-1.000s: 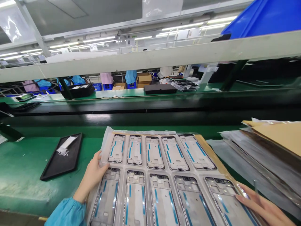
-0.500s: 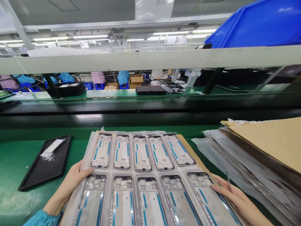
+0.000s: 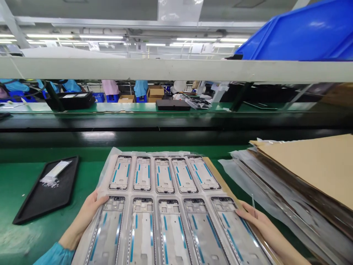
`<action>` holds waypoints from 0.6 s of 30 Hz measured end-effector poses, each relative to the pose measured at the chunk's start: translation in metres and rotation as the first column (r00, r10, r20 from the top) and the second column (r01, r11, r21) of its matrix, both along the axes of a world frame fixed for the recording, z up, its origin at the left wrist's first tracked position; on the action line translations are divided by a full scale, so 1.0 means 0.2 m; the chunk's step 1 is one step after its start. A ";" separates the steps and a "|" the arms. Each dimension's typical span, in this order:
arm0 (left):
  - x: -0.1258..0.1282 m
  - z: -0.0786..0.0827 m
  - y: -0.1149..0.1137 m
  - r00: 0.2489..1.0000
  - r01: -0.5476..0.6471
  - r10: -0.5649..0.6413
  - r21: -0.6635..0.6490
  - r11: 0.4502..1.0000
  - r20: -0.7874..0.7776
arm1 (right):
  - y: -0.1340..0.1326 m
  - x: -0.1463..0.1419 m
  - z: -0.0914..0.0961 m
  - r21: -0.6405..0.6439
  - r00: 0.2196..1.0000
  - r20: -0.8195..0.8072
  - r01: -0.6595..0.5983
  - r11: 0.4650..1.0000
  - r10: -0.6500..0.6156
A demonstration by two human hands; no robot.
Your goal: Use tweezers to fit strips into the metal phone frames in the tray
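A translucent plastic tray [image 3: 128, 193] with two rows of phone middle frames fills the lower middle of the view. Each phone frame [image 3: 164, 176] is silvery with a dark edge and blue strips. Brown cardboard [image 3: 213, 169] shows under the tray's right edge. My left hand [image 3: 87, 211] grips the left edge, thumb on top and other fingers mostly hidden. My right hand [image 3: 257, 221] is closed round the right edge. Thin metal prongs, perhaps tweezers [image 3: 253, 201], stick up by its fingers.
A black tray [image 3: 52, 191] with a whitish strip [image 3: 58, 170] lies on the green bench at left. Stacked trays and cardboard [image 3: 311, 158] stand at right. A pale rail [image 3: 165, 70] crosses ahead, with a blue bin [image 3: 298, 35] above. Co-workers sit beyond.
The view has shifted a little, so most things sit slightly further left. The tray appears slightly higher and further left in the view, with both hands still on its edges.
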State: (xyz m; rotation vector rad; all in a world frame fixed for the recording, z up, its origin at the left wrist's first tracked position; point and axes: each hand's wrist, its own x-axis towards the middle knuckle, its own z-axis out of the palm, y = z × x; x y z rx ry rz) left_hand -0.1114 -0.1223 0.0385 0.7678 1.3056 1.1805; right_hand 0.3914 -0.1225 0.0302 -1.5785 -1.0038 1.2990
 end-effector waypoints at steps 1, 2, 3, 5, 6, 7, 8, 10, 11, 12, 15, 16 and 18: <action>-0.01 -0.03 0.00 1.000 0.003 -0.003 0.010 1.000 -0.002 | 0.00 0.00 0.00 -0.001 1.000 0.011 -0.022 1.000 0.022; -0.02 -0.06 0.01 1.000 0.003 -0.003 0.023 1.000 -0.013 | 0.00 0.00 -0.01 0.001 0.999 0.016 -0.031 1.000 0.031; -0.03 -0.09 0.01 0.999 0.001 0.001 0.039 0.999 -0.033 | 0.00 -0.01 -0.01 0.006 1.000 0.018 -0.025 1.000 0.025; -0.06 -0.13 0.01 0.996 0.005 0.000 0.068 0.998 -0.085 | 0.00 -0.02 -0.01 0.027 0.999 0.033 0.022 0.999 -0.023; -0.07 -0.15 0.02 0.994 0.017 -0.009 0.074 0.997 -0.112 | -0.01 -0.02 -0.02 0.038 0.998 0.037 0.054 0.998 -0.055; -0.08 -0.17 0.02 0.991 0.030 -0.020 0.073 0.997 -0.132 | -0.01 -0.03 -0.02 0.037 0.997 0.037 0.073 0.997 -0.075; -0.09 -0.18 0.02 0.989 0.042 -0.032 0.068 0.997 -0.147 | -0.01 -0.03 -0.02 0.036 0.995 0.037 0.087 0.996 -0.088; -0.10 -0.19 0.03 0.986 0.060 -0.049 0.059 0.996 -0.162 | -0.01 -0.03 -0.03 0.031 0.994 0.034 0.102 0.994 -0.103; -0.10 -0.19 0.03 0.985 0.055 -0.044 0.062 0.997 -0.168 | -0.01 -0.03 -0.04 0.030 0.994 0.032 0.102 0.994 -0.103; -0.10 -0.19 0.03 0.984 0.044 -0.032 0.070 0.997 -0.173 | -0.01 -0.02 -0.04 0.029 0.994 0.032 0.100 0.995 -0.101; -0.09 -0.18 0.03 0.980 0.018 -0.001 0.086 0.996 -0.198 | -0.01 -0.01 -0.07 0.036 0.995 0.025 0.100 0.994 -0.101; -0.09 -0.18 0.03 0.979 0.021 -0.003 0.086 0.996 -0.205 | -0.01 -0.01 -0.07 0.039 0.994 0.020 0.103 0.994 -0.103; -0.10 -0.19 0.03 0.977 0.040 -0.022 0.081 0.996 -0.210 | -0.01 0.00 -0.08 0.039 0.994 0.014 0.110 0.993 -0.110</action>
